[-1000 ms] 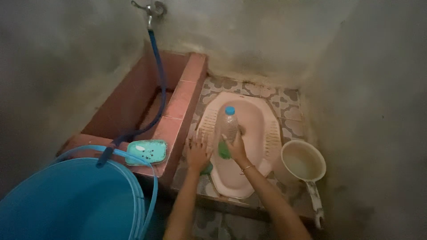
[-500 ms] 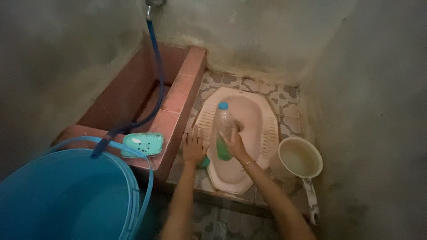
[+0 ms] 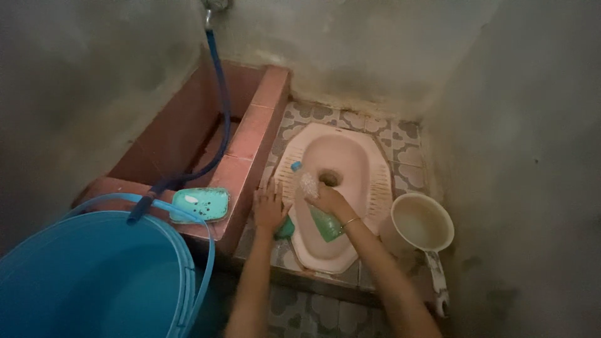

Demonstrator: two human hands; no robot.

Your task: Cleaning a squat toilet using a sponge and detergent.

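My right hand (image 3: 330, 200) grips a clear plastic bottle (image 3: 311, 195) with a blue cap and green liquid in its base. The bottle is tipped over, cap pointing down and left over the pink squat toilet pan (image 3: 341, 156). My left hand (image 3: 269, 209) lies flat on the pan's left footrest, pressing on a green object (image 3: 285, 229) that shows only at its edge below the palm. A thin bangle sits on my right wrist.
A large blue bucket (image 3: 94, 275) fills the lower left, with a light blue hose over its rim. A dark blue hose (image 3: 220, 100) runs from a wall tap into the red tiled trough (image 3: 250, 134). A teal soap dish (image 3: 200, 204) rests on its ledge. A cream dipper (image 3: 421, 225) holds water at right.
The bottle stood upright in my right hand; now it is tipped down with its cap towards the pan. My left hand stayed on the footrest.
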